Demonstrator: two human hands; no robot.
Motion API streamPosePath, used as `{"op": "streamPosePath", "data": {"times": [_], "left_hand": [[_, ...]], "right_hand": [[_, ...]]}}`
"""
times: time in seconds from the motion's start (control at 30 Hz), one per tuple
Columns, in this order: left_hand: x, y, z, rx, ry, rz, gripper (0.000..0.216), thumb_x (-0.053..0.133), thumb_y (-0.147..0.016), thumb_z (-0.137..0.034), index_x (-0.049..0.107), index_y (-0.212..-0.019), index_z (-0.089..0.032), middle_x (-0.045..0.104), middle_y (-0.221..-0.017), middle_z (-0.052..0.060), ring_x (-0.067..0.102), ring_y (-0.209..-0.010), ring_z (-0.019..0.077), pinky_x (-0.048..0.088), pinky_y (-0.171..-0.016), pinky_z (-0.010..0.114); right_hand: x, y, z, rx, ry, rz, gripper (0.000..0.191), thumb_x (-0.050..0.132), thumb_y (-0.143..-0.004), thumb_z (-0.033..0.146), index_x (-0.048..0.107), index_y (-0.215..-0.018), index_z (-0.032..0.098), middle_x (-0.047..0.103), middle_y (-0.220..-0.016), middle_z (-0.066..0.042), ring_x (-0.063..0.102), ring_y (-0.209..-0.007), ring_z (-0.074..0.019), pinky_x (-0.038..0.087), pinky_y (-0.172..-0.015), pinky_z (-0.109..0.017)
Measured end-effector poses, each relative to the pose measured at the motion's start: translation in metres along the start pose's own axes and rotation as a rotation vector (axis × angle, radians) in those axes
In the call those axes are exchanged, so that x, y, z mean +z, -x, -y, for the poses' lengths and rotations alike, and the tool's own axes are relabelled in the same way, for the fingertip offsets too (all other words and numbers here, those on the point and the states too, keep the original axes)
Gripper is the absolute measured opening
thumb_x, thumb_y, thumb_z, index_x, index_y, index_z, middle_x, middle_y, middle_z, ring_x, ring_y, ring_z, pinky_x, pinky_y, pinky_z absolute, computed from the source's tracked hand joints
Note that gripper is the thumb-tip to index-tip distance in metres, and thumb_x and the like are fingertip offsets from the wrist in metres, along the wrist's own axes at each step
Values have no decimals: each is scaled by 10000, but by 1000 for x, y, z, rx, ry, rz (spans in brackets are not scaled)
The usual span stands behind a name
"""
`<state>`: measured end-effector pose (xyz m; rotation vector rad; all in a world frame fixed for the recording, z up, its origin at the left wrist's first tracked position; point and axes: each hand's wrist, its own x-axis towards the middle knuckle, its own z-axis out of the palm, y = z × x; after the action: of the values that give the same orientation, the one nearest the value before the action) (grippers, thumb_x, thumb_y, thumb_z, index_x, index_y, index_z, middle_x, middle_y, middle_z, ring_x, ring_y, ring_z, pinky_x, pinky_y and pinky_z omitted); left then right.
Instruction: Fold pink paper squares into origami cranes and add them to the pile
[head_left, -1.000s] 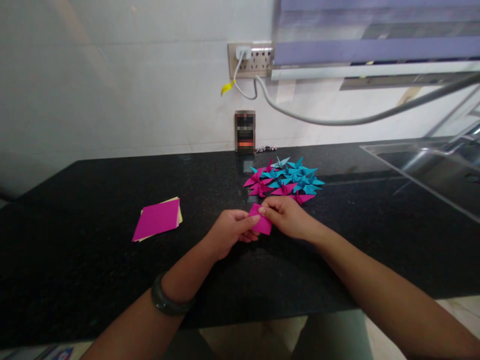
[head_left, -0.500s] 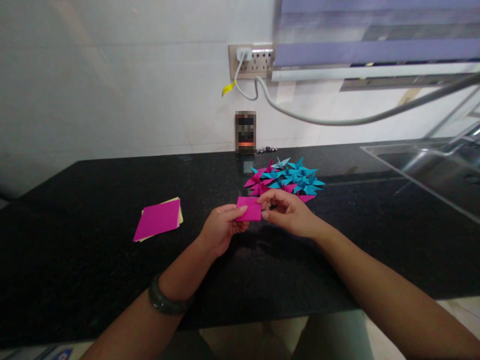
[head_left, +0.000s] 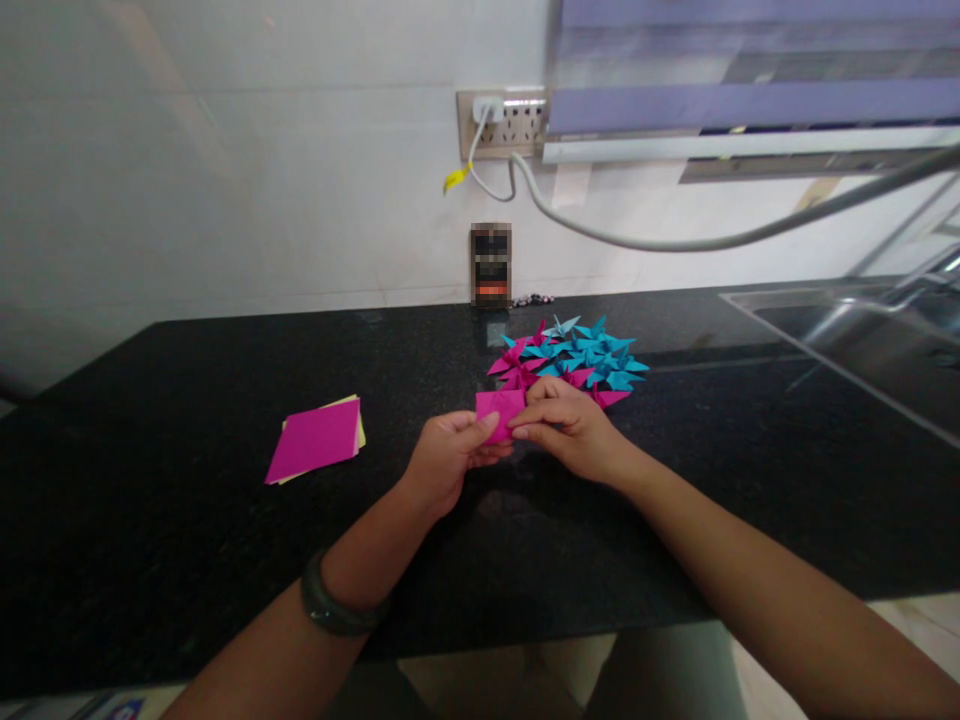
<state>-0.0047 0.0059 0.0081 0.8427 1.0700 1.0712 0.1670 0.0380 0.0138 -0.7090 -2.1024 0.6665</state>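
A small folded square of magenta origami paper point(head_left: 498, 405) is held above the counter between both hands. My left hand point(head_left: 448, 455) grips its left side, thumb on top and fingers underneath. My right hand point(head_left: 574, 425) pinches its right lower edge between thumb and fingers. Just behind lie several folded paper cranes point(head_left: 592, 350), blue and magenta, with one pale blue; my right hand hides part of the nearest ones. To the left rests a stack of square paper sheets point(head_left: 319, 440), magenta on top with pale yellow edges showing below.
The black stone counter point(head_left: 187, 540) runs up to a tiled wall. Against the wall stands a phone-like object point(head_left: 491, 265), blurred, with a beaded strand point(head_left: 534, 299) beside it. A metal sink point(head_left: 862, 330) is at the right. A grey hose point(head_left: 660, 243) crosses below the socket strip point(head_left: 502, 123).
My right hand has moved slightly left and closed its fingers onto the paper's right edge. The paper is turned a little, and its surface looks lighter. The cranes and stack stay put.
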Motion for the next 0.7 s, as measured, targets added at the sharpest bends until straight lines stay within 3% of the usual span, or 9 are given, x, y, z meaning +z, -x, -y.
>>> {"op": "streamPosePath", "data": {"times": [0.13,0.27,0.47,0.7], "left_hand": [[3,1,0,57,-80,-42,269,706,-629,-377,653,-658,-115,665,-552,51,614,-514,117,428,-501,193],[4,2,1,81,-96,-65,265,703,-630,-373,656,-648,-114,659,-537,50,610,-499,122,432,-495,203],[4,1,4,89,-126,-39,278,691,-644,-388,658,-673,-114,670,-580,56,629,-546,140,462,-534,230],[4,1,5,100,-187,-33,213,700,-644,-311,665,-708,-111,682,-628,59,630,-563,136,460,-542,228]], "right_hand": [[10,0,1,84,24,-112,125,566,-798,244,640,-706,202,455,-688,-10,467,-710,-141,403,-643,-283],[20,1,3,131,32,-218,105,560,-784,208,605,-693,180,503,-809,-46,492,-826,-166,414,-742,-317],[23,2,-3,273,-36,-194,122,569,-771,258,564,-675,182,549,-654,-14,515,-660,-142,414,-609,-268],[21,0,-3,355,-107,-216,126,591,-733,276,565,-656,180,568,-634,-13,509,-586,-127,402,-545,-252]]}}
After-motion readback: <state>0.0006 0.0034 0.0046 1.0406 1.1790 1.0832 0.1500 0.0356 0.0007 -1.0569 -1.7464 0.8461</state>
